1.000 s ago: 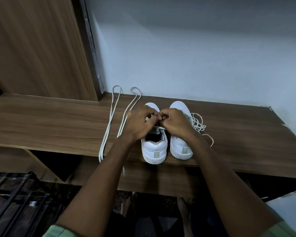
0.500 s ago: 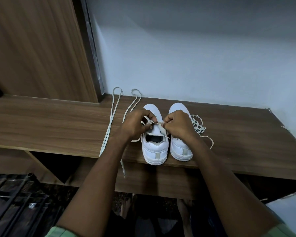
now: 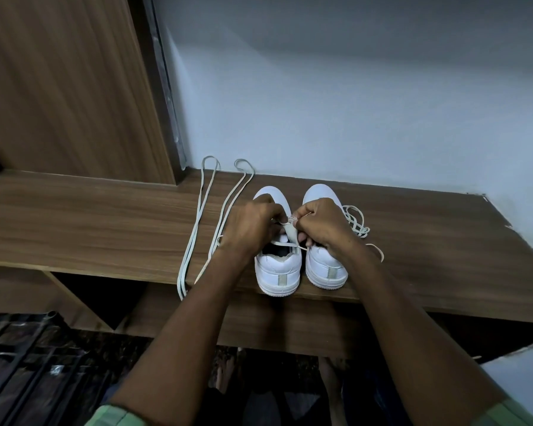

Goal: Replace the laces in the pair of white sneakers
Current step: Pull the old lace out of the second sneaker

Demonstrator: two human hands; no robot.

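On the desk, the lace over the left sneaker is pinched by both the left hand and right hand — each grip closed on it. Tension should be kept even, so the tip is fed cleanly through — not forced.

Both forearms were seen bare from the short sleeves down. A light green sleeve edge was noted at the left arm, a matching one at the right. Bare feet were visible below.

Dim, bluish light; dark corners; wide-angle edge bending.
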